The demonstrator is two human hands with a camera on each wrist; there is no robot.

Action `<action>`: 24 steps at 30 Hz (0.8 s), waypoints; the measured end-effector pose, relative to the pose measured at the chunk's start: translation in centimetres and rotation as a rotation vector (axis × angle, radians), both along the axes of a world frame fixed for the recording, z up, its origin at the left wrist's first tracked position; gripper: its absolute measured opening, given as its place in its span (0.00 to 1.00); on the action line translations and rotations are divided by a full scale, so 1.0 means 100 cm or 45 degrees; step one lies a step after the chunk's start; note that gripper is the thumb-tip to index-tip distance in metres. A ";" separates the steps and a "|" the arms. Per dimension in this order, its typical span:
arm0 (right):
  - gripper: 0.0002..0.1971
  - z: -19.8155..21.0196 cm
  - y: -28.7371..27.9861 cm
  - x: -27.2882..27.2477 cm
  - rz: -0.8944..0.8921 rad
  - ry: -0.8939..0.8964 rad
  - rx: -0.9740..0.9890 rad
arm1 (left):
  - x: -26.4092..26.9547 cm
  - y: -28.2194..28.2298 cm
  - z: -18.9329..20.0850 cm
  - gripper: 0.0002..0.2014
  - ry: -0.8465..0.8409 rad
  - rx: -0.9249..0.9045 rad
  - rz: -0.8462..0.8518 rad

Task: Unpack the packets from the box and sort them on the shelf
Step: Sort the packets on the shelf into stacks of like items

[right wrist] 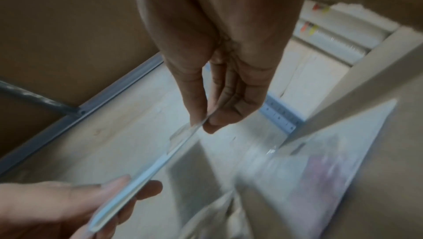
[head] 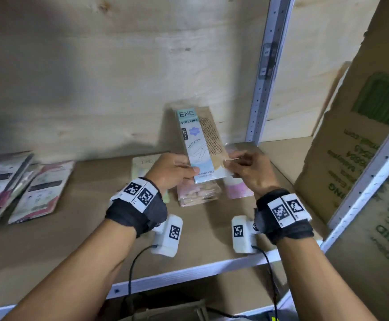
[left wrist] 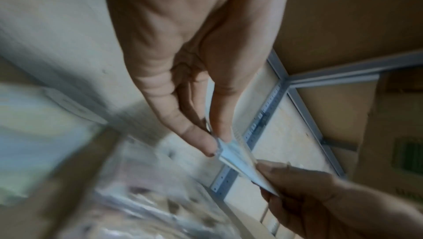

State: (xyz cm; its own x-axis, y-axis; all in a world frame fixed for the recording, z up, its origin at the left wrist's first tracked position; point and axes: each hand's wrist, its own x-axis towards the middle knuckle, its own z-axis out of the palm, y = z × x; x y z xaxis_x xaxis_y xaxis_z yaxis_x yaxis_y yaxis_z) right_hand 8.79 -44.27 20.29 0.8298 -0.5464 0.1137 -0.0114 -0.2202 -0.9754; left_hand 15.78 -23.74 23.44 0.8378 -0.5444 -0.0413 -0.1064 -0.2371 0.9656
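Observation:
A light-blue stocking packet (head: 197, 140) in clear wrap stands upright above the wooden shelf (head: 73, 239), held by both hands. My left hand (head: 177, 170) pinches its lower left edge between thumb and fingers; the left wrist view shows the same packet (left wrist: 231, 152) edge-on in that hand (left wrist: 217, 140). My right hand (head: 244, 169) pinches the clear plastic flap at the packet's lower right, seen as packet (right wrist: 146, 174) and hand (right wrist: 203, 121) in the right wrist view. Under the hands lies a pile of pink packets (head: 198, 193).
More packets lie on the shelf: a pale green one (head: 143, 166) behind my left hand, a pink one (head: 238, 186) under my right hand, and dark-and-pink ones (head: 24, 188) at far left. A cardboard box (head: 360, 140) leans at right, past the metal upright (head: 265, 72).

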 end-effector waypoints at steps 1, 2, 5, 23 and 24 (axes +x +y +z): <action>0.15 -0.001 -0.015 -0.003 -0.047 0.021 -0.040 | -0.001 -0.018 -0.002 0.14 0.006 0.019 0.025; 0.15 -0.002 -0.025 -0.006 -0.073 0.047 -0.080 | -0.002 -0.033 -0.004 0.14 0.010 0.039 0.044; 0.17 -0.010 -0.054 -0.016 -0.137 0.165 -0.183 | -0.006 -0.074 -0.008 0.16 -0.057 0.196 0.069; 0.20 -0.025 -0.078 -0.024 -0.073 0.617 -0.188 | -0.009 -0.142 -0.020 0.22 -0.460 1.176 0.090; 0.20 -0.025 -0.078 -0.024 -0.079 0.623 -0.198 | -0.010 -0.143 -0.019 0.22 -0.473 1.179 0.094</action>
